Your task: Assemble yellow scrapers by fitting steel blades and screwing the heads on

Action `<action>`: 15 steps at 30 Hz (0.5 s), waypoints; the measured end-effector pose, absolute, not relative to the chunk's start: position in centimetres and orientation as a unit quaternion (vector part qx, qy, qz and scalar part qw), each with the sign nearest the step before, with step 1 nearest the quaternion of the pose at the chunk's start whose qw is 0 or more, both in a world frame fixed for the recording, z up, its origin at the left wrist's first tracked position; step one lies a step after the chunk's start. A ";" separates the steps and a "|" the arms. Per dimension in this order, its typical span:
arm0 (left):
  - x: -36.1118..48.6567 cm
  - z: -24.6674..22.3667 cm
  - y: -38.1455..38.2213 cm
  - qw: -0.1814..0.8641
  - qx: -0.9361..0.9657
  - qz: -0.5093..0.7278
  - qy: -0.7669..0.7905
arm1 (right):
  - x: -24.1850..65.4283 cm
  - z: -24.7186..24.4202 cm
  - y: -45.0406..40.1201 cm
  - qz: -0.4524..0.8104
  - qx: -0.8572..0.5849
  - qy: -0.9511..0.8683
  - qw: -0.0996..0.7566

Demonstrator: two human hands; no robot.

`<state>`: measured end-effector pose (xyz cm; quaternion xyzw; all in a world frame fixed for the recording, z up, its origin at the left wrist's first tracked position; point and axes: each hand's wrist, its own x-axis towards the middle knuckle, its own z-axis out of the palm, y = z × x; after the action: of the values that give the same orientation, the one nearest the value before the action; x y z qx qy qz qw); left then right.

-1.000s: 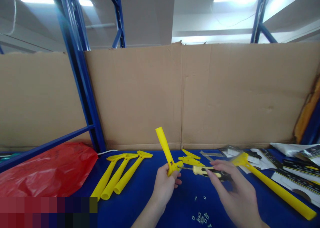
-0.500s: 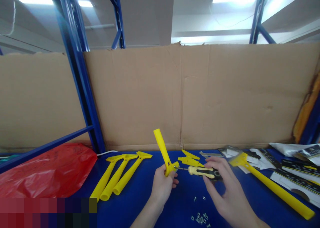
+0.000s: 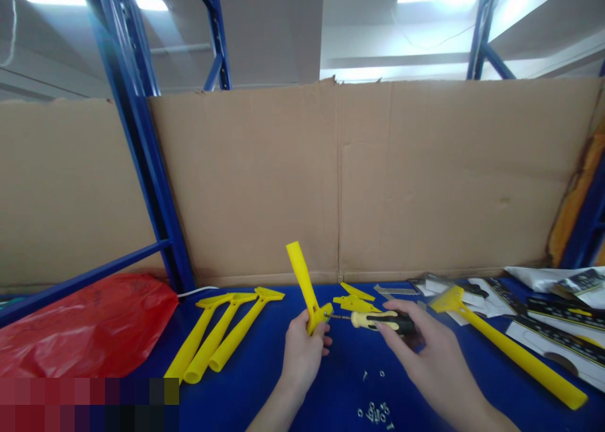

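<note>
One yellow handle [image 3: 302, 277]: held up off the blue table [image 3: 250, 369], in front of the cardboard wall [image 3: 250, 186], its tube leaning up and to the left.
Left hand [image 3: 302, 347]: wrapped round the handle's head end, gripping it there.
Right hand [image 3: 432, 347]: closed on a screwdriver [image 3: 366, 320], fingers above, thumb below.
Screwdriver: shaft nearly level, pointing left, tip right at the handle's head; whether it is seated, too small to call.
Screws and nuts [image 3: 377, 414]: a loose scatter on the table, nearer the bottom edge, a couple just apart from the cluster.
Flat yellow pieces [image 3: 357, 303]: lying close together, just behind the screwdriver.
Three more handles [image 3: 215, 340]: over on the left, side by side, heads to the back, round tube ends this way.
Long yellow tool [image 3: 520, 350]: right side, slanting from near the right hand toward the corner.
Card packs [image 3: 562, 338]: bunched beyond it, black, white and yellow, overlapping.
Red plastic [image 3: 94, 325]: big and crumpled, far left.
</note>
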<state>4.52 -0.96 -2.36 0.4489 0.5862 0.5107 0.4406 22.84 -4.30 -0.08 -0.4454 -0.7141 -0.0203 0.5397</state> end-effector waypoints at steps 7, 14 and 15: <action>4.4 -3.1 -1.1 0.324 0.569 0.508 0.560 | 22.5 0.0 -4.4 -0.104 -0.438 -0.736 0.507; 4.7 -1.9 -1.1 0.434 0.460 0.544 0.551 | 22.7 0.5 -4.6 -0.143 -0.413 -0.709 0.553; 4.6 -1.7 -1.1 0.452 0.436 0.549 0.552 | 22.8 0.4 -4.6 -0.140 -0.416 -0.708 0.553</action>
<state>4.61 -1.08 -1.73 0.4363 0.5516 0.5489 0.4518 22.78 -4.59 0.41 -0.4158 -0.7080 -0.1402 0.5534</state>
